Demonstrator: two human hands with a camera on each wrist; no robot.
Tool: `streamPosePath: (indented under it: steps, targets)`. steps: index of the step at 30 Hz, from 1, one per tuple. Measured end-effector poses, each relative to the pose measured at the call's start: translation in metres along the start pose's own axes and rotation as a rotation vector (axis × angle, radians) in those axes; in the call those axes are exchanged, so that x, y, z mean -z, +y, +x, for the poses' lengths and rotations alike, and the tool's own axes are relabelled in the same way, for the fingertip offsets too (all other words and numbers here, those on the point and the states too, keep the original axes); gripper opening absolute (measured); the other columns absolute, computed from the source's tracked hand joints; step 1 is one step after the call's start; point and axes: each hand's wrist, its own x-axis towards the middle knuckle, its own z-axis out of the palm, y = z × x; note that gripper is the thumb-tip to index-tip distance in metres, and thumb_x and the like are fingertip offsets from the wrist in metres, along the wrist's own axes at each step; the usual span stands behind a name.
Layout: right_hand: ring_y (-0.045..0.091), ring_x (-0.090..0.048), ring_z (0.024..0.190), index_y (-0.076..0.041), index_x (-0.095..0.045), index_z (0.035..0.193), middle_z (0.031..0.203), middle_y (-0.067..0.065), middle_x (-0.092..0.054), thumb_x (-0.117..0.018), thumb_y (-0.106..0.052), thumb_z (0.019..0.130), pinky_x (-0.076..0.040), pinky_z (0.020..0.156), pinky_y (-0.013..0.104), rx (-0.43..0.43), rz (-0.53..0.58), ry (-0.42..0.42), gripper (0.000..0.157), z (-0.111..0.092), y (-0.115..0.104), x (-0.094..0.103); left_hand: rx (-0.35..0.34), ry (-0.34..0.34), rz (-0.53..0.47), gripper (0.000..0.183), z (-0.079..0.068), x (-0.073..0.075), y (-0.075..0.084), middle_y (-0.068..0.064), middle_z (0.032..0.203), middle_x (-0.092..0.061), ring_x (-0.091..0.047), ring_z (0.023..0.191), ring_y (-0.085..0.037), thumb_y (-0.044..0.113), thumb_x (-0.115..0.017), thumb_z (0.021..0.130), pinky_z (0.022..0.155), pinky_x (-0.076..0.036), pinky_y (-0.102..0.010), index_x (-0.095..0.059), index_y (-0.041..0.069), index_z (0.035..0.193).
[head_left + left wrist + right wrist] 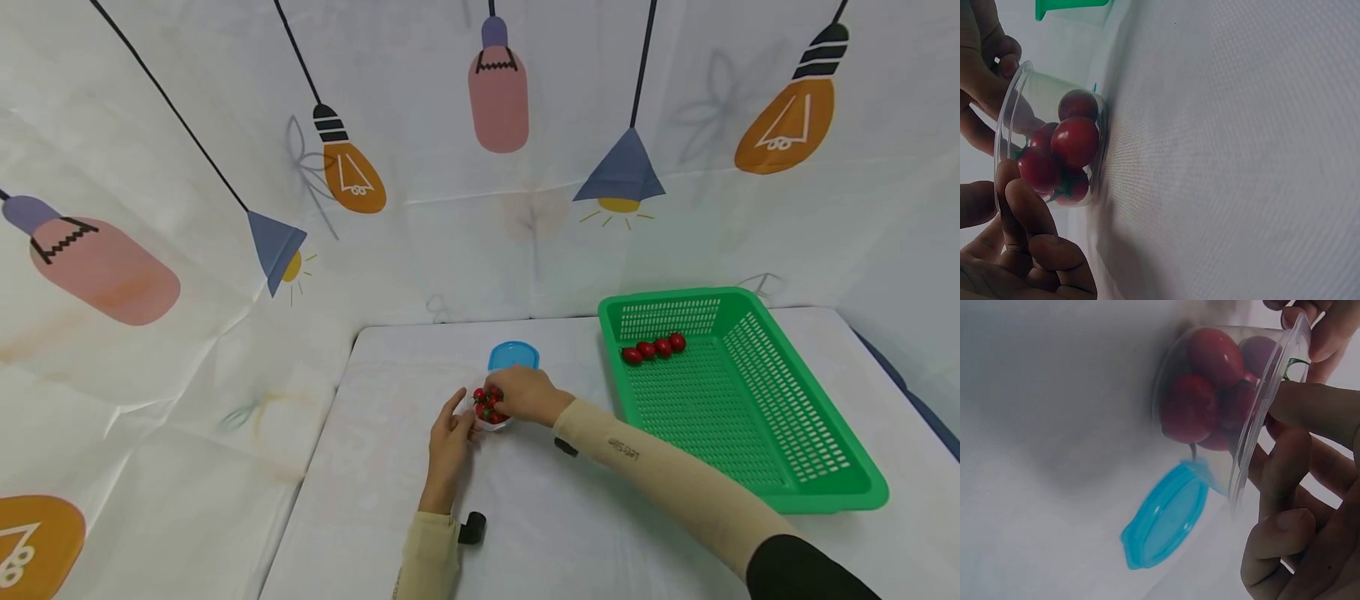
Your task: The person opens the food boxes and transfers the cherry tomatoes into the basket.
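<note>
Just beyond the clear cup (1054, 87) lies a blue lid (513, 356).

Glossy red tomatoes (1075, 142) with green stalks show through a clear cup (1054, 89). Toward the far edge of the tabletop (375, 458), the lid (513, 356) is bright blue; along the right edge, the basket (720, 408) is green, patterned with small holes, its four tomatoes (663, 348) red too. The tabletop is white, finely textured. Both sleeves (637, 454) are beige. Behind, a white cloth (450, 267) bears orange bulbs (354, 182), pink-and-purple lamps (498, 104) and blue shades (618, 171) with yellow light.
</note>
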Motion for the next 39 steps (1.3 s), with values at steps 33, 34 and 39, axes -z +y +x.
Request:
streamPosePath:
  steps: [33, 34, 39]
  targets:
    - [0.015, -0.064, 0.084, -0.017, -0.069, 0.115, 0.096, -0.002, -0.072, -0.076, -0.027, 0.093, -0.057, 0.074, 0.042, 0.006, 0.003, 0.028, 0.025, 0.001, 0.011, -0.004, -0.007, 0.002, 0.018, 0.045, 0.001, -0.001, 0.001, -0.032, 0.088, -0.065, -0.061, 0.081, -0.05, 0.005, -0.056, 0.103, 0.074, -0.054, -0.045, -0.049, -0.001, 0.147]
    - [0.015, -0.064, 0.085, -0.017, -0.069, 0.116, 0.096, -0.001, -0.073, -0.076, -0.027, 0.093, -0.057, 0.075, 0.043, 0.005, 0.006, 0.031, 0.027, 0.001, 0.011, -0.004, -0.008, 0.001, 0.016, 0.045, 0.001, -0.001, 0.001, -0.032, 0.088, -0.065, -0.061, 0.081, -0.05, 0.005, -0.055, 0.103, 0.074, -0.054, -0.045, -0.049, -0.001, 0.147]
    - [0.015, -0.067, 0.09, -0.019, -0.067, 0.123, 0.099, -0.001, -0.074, -0.076, -0.029, 0.093, -0.057, 0.079, 0.045, -0.016, 0.006, 0.031, 0.033, 0.001, 0.013, 0.001, 0.003, -0.007, 0.007, 0.046, 0.0, -0.001, 0.002, -0.033, 0.09, -0.064, -0.06, 0.083, -0.05, 0.006, -0.055, 0.103, 0.074, -0.054, -0.044, -0.048, -0.001, 0.148]
